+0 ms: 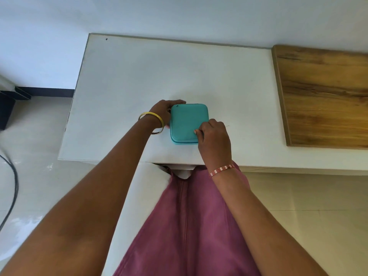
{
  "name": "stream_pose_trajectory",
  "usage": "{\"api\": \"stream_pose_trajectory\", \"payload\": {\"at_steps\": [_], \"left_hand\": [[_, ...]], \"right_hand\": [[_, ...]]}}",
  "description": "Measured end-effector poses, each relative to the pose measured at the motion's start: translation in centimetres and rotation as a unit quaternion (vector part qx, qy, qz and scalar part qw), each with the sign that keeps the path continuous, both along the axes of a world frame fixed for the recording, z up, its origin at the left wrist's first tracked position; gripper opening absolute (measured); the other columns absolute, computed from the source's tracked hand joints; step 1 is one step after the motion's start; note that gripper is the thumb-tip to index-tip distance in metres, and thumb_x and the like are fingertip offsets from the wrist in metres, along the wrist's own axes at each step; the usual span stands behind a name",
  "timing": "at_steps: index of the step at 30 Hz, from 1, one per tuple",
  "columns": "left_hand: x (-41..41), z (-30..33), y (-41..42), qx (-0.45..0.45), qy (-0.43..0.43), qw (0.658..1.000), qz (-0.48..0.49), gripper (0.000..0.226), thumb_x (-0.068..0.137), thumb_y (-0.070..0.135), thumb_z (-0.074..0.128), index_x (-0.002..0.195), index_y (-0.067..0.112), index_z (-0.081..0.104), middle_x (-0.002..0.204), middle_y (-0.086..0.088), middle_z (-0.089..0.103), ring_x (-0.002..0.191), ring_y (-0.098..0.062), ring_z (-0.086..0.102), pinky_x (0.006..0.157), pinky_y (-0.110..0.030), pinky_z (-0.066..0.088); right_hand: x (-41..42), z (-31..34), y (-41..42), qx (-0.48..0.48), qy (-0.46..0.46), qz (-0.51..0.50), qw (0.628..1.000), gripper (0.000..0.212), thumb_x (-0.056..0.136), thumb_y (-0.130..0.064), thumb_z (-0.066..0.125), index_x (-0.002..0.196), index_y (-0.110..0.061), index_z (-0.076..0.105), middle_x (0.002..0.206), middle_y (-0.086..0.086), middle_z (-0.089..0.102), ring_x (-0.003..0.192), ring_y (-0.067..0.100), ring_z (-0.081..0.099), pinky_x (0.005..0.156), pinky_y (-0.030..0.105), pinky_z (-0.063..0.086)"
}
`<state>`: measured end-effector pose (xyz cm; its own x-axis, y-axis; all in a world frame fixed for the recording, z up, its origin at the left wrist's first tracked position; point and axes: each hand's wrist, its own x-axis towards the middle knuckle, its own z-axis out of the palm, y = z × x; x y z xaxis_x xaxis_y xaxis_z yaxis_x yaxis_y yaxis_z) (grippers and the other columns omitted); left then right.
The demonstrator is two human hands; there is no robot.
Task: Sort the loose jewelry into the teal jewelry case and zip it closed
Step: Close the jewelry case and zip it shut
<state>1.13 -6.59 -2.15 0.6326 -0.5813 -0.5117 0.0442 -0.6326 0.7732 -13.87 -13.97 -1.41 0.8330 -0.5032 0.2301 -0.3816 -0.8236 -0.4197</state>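
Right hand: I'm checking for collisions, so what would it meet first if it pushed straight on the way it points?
The right hand already rests on the teal jewelry case; beyond that, only bare white table, then probably the wall.
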Motion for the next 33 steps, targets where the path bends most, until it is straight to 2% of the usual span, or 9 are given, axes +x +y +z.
{"api": "stream_pose_trajectory", "payload": {"at_steps": [3, 5, 8, 14, 19, 22, 25, 29, 33], "left_hand": [[0.5, 0.1, -0.2, 0.017, 0.021, 1.0, 0.013, 0.061, 0.084, -0.022, 0.023, 0.127, 0.01, 0.053, 0.118, -0.017, 0.056, 0.105, -0.04, 0.057, 0.08, -0.046, 0.051], [0.8, 0.0, -0.2, 0.028, 0.006, 0.999, 0.015, 0.058, 0.084, -0.021, 0.025, 0.123, 0.007, 0.055, 0.108, -0.019, 0.059, 0.093, -0.04, 0.061, 0.081, -0.045, 0.052], [1.1, -0.3, 0.1, 0.029, -0.023, 0.999, 0.023, 0.039, 0.092, -0.009, 0.031, 0.116, 0.004, 0.059, 0.087, -0.016, 0.057, 0.068, -0.031, 0.062, 0.077, -0.038, 0.054], [1.8, -0.8, 0.1, 0.045, -0.037, 0.998, 0.011, 0.03, 0.093, -0.004, 0.035, 0.108, 0.001, 0.06, 0.074, -0.012, 0.06, 0.035, -0.003, 0.057, 0.049, -0.016, 0.052], [2.8, -0.7, 0.1, 0.047, 0.028, 0.998, -0.012, 0.031, 0.093, -0.003, 0.038, 0.115, 0.002, 0.059, 0.069, -0.008, 0.056, 0.061, -0.016, 0.058, 0.062, -0.019, 0.056], [2.7, -0.7, -0.1, 0.05, 0.029, 0.998, -0.022, 0.035, 0.093, -0.005, 0.035, 0.118, 0.003, 0.058, 0.069, -0.006, 0.055, 0.064, -0.016, 0.056, 0.074, -0.026, 0.056], [2.9, -1.0, 0.0, 0.043, 0.032, 0.998, -0.019, 0.029, 0.093, -0.003, 0.038, 0.115, 0.0, 0.057, 0.072, -0.006, 0.057, 0.066, -0.014, 0.058, 0.065, -0.019, 0.055], [3.0, -1.2, 0.1, 0.054, 0.046, 0.997, -0.017, 0.028, 0.091, -0.007, 0.039, 0.112, -0.002, 0.057, 0.075, -0.007, 0.057, 0.068, -0.016, 0.058, 0.058, -0.013, 0.053], [3.4, -0.6, -0.3, 0.085, 0.088, 0.992, -0.042, 0.025, 0.093, -0.004, 0.037, 0.106, 0.005, 0.056, 0.073, -0.009, 0.056, 0.067, -0.015, 0.056, 0.06, -0.016, 0.053]], "right_hand": [[0.1, 0.1, 0.0, 0.006, 0.005, 0.0, 1.0, 0.013, 0.073, -0.003, 0.071, 0.069, 0.001, 0.059, 0.07, 0.017, 0.06, 0.068, 0.035, 0.057, 0.052, 0.03, 0.048], [0.1, 0.2, 0.0, 0.007, 0.01, -0.002, 1.0, 0.013, 0.073, -0.003, 0.071, 0.069, 0.001, 0.059, 0.071, 0.017, 0.06, 0.068, 0.035, 0.057, 0.052, 0.03, 0.048], [0.1, 0.3, 0.1, 0.007, 0.012, -0.006, 1.0, 0.015, 0.072, -0.003, 0.073, 0.068, 0.001, 0.059, 0.069, 0.016, 0.059, 0.067, 0.034, 0.057, 0.05, 0.029, 0.047], [0.1, 0.5, 0.1, 0.01, 0.025, -0.01, 1.0, 0.012, 0.075, -0.004, 0.071, 0.072, 0.002, 0.061, 0.073, 0.017, 0.06, 0.071, 0.034, 0.057, 0.053, 0.031, 0.048], [0.2, 0.8, 0.2, 0.021, 0.044, -0.012, 0.999, 0.012, 0.08, -0.006, 0.067, 0.077, 0.004, 0.062, 0.08, 0.018, 0.061, 0.078, 0.035, 0.056, 0.059, 0.033, 0.048], [0.2, 1.0, -0.1, 0.032, 0.057, -0.01, 0.998, 0.012, 0.083, -0.008, 0.065, 0.08, 0.004, 0.062, 0.084, 0.018, 0.061, 0.084, 0.034, 0.055, 0.062, 0.03, 0.041], [0.3, 1.4, -0.3, 0.049, 0.091, -0.008, 0.995, 0.016, 0.088, -0.014, 0.059, 0.091, 0.001, 0.062, 0.095, 0.016, 0.06, 0.094, 0.03, 0.052, 0.067, 0.028, 0.035], [0.3, 2.1, -0.3, 0.066, 0.128, -0.002, 0.99, 0.03, 0.093, -0.018, 0.052, 0.12, -0.006, 0.056, 0.112, 0.011, 0.058, 0.107, 0.025, 0.047, 0.082, 0.032, 0.044], [0.4, 2.3, -0.3, 0.078, 0.147, 0.002, 0.986, 0.031, 0.094, -0.018, 0.05, 0.122, -0.008, 0.057, 0.114, 0.011, 0.056, 0.109, 0.025, 0.046, 0.084, 0.032, 0.044]]}}
